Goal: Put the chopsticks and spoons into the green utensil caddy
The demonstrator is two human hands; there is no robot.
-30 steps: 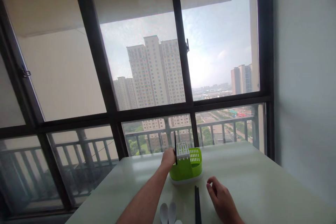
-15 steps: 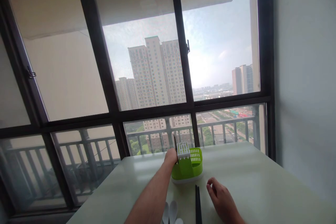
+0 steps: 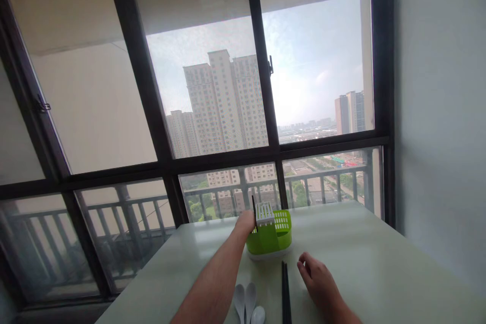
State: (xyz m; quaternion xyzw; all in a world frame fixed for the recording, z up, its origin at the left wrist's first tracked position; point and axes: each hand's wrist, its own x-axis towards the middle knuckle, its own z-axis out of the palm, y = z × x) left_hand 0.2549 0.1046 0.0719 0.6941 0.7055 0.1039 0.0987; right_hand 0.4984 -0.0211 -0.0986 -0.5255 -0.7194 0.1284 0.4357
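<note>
My left hand (image 3: 246, 220) reaches to the left end of a green utensil caddy (image 3: 271, 244) with a white slatted section and a white base. It is closed around black chopsticks (image 3: 254, 212), which stand upright at the caddy's left side; their lower ends are hidden. My right hand (image 3: 316, 276) rests over the table to the right, fingers curled in with nothing visible in them. Between my forearms lie more black chopsticks (image 3: 286, 291), pointing toward the caddy. Left of those are white spoons (image 3: 249, 296), cut off by the bottom edge of the view.
All this stands on a pale, glossy table (image 3: 353, 233). Beyond its far edge is a large dark-framed window (image 3: 224, 156) with a railing outside. A plain wall (image 3: 436, 111) rises on the right.
The view has tilted down slightly, so more of the spoons shows. My left hand keeps the chopsticks at the caddy's left side, and my right hand stays almost still.
</note>
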